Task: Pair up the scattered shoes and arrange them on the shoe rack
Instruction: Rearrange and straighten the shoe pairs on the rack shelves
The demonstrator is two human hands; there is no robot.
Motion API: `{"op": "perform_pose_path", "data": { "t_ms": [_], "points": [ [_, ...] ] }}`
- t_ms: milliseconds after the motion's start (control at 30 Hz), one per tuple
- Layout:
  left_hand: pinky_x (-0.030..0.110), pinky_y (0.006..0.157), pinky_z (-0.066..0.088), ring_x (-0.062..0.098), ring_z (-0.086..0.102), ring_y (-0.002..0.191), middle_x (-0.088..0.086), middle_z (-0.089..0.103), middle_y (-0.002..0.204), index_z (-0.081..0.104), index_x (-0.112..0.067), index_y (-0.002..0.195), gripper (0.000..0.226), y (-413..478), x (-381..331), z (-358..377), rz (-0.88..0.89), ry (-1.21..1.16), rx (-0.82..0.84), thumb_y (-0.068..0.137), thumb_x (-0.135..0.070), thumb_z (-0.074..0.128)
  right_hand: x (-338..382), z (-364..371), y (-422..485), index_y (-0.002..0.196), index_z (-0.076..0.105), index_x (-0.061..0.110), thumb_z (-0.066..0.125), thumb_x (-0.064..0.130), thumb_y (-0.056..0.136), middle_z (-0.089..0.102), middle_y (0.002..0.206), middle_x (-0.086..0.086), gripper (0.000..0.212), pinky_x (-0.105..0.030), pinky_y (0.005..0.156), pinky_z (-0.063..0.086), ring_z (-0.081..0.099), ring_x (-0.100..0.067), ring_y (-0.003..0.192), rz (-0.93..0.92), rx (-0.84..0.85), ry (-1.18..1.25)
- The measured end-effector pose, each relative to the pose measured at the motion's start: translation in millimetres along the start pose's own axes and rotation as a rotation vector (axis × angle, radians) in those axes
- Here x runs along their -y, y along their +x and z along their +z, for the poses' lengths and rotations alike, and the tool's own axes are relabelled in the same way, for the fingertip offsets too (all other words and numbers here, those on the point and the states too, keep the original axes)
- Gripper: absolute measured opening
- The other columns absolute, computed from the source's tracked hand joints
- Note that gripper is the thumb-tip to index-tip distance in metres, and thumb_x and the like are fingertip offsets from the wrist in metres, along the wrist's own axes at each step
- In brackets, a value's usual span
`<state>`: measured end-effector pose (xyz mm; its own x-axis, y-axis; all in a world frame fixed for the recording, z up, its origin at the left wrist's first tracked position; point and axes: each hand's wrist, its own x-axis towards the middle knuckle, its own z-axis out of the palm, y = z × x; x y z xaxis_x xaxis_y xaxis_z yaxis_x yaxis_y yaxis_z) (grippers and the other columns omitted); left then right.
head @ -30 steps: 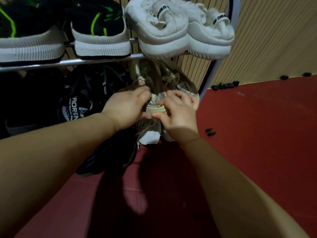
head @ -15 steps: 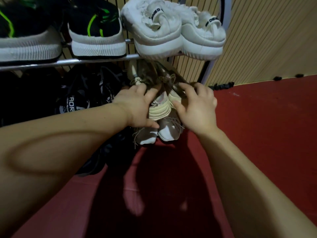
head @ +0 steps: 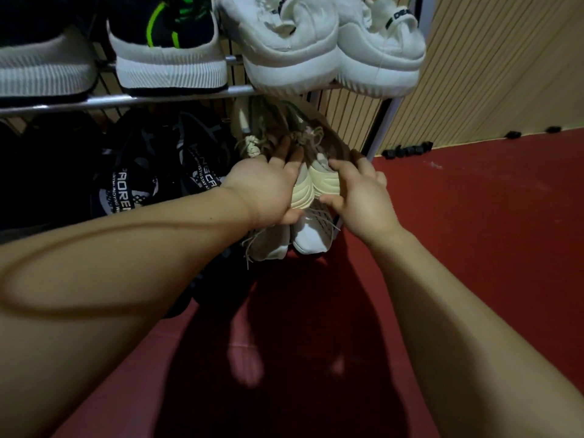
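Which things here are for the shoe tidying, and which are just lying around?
Part of the job:
- beige sneakers, held by the left hand and right hand
- white sneakers on the upper shelf
- black-and-green sneakers beside them
- black shoes on the lower level
- shoe rack

Just lying about:
- small black pieces on the red floor
- slatted wall

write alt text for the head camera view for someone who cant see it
Two bare hands, left hand and right hand, grip the cream heels of a beige pair of sneakers on the lower tier of a metal shoe rack. Above sit white sneakers and black-and-green sneakers; black shoes lie to the left, over a red floor.
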<state>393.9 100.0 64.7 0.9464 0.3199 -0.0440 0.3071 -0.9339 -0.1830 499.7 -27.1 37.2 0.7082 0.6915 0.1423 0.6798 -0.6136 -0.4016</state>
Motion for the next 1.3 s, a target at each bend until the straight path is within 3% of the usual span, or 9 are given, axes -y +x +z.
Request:
{"op": "perform_pose_path", "data": {
  "t_ms": [133,233,433,600,867,1033,1167,1300],
  "points": [
    [0.04,0.093,0.046,0.033,0.046,0.124,0.017,0.034,0.147,0.008,-0.01,0.15,0.096,-5.4,-0.1,4.3,-0.023,0.01,-0.036,0.081,-0.056,0.056,10.3,15.5,-19.4,0.141,0.043,0.023,0.062,0.035,0.087,0.022,0.154,-0.011,0.058,-0.037,0.1,0.033,0.027,-0.032,0.131,0.065,-0.111,0.026],
    [0.039,0.093,0.044,0.032,0.044,0.127,0.015,0.032,0.149,0.007,-0.011,0.15,0.096,-5.3,0.8,1.7,-0.028,0.013,-0.002,0.08,-0.056,0.055,15.2,29.4,-34.2,0.136,0.05,0.022,0.063,0.038,0.086,0.027,0.151,-0.013,0.054,-0.038,0.089,0.039,0.032,-0.032,0.127,0.097,-0.2,0.032],
    [0.036,0.089,0.042,0.029,0.043,0.124,0.007,0.041,0.142,0.014,-0.017,0.149,0.091,4.9,-2.2,-8.2,-0.005,0.016,0.097,0.08,-0.058,0.057,-4.1,1.4,-10.0,0.141,0.041,0.027,0.059,0.037,0.09,0.028,0.152,-0.009,0.055,-0.04,0.102,0.033,0.032,-0.035,0.13,-0.007,-0.082,-0.042],
    [0.032,0.075,0.034,0.03,0.049,0.113,0.011,0.054,0.125,0.045,-0.01,0.128,0.063,9.9,-6.3,-4.4,-0.081,-0.027,0.017,0.082,-0.052,0.057,-7.0,0.6,-2.1,0.137,0.045,0.024,0.06,0.036,0.088,0.033,0.147,-0.011,0.052,-0.043,0.099,0.036,0.035,-0.036,0.125,-0.053,-0.051,-0.099],
    [0.034,0.096,0.037,0.03,0.044,0.12,0.01,0.05,0.132,0.039,-0.014,0.136,0.072,14.4,-2.9,-3.7,-0.041,-0.049,0.112,0.081,-0.056,0.055,-3.7,8.2,-1.9,0.136,0.043,0.026,0.058,0.036,0.09,0.034,0.148,-0.005,0.049,-0.038,0.087,0.038,0.04,-0.037,0.117,-0.013,-0.088,-0.106],
    [0.036,0.1,0.035,0.031,0.041,0.124,0.011,0.046,0.136,0.038,-0.014,0.137,0.072,13.6,-4.9,-8.5,-0.063,-0.035,0.127,0.082,-0.058,0.054,5.8,7.7,-0.8,0.136,0.038,0.022,0.056,0.033,0.092,0.023,0.153,-0.008,0.05,-0.043,0.089,0.041,0.035,-0.039,0.124,0.039,-0.031,-0.15],
    [0.043,0.114,0.018,0.029,0.024,0.139,0.008,0.024,0.153,0.022,-0.019,0.147,0.084,-3.0,1.2,-2.5,-0.077,-0.033,0.054,0.082,-0.065,0.049,9.9,9.1,-10.9,0.144,0.029,0.028,0.054,0.038,0.091,0.016,0.156,-0.008,0.059,-0.047,0.109,0.021,0.02,-0.033,0.139,0.029,-0.084,-0.227],
    [0.046,0.117,0.009,0.023,0.017,0.144,0.002,0.005,0.159,0.004,-0.026,0.15,0.084,-21.4,22.0,3.7,-0.074,-0.003,0.09,0.086,-0.066,0.04,14.4,10.2,-12.4,0.149,0.016,0.035,0.052,0.039,0.093,0.013,0.158,-0.004,0.067,-0.053,0.114,-0.003,-0.001,-0.028,0.146,0.026,0.004,-0.255]
  ]
}}
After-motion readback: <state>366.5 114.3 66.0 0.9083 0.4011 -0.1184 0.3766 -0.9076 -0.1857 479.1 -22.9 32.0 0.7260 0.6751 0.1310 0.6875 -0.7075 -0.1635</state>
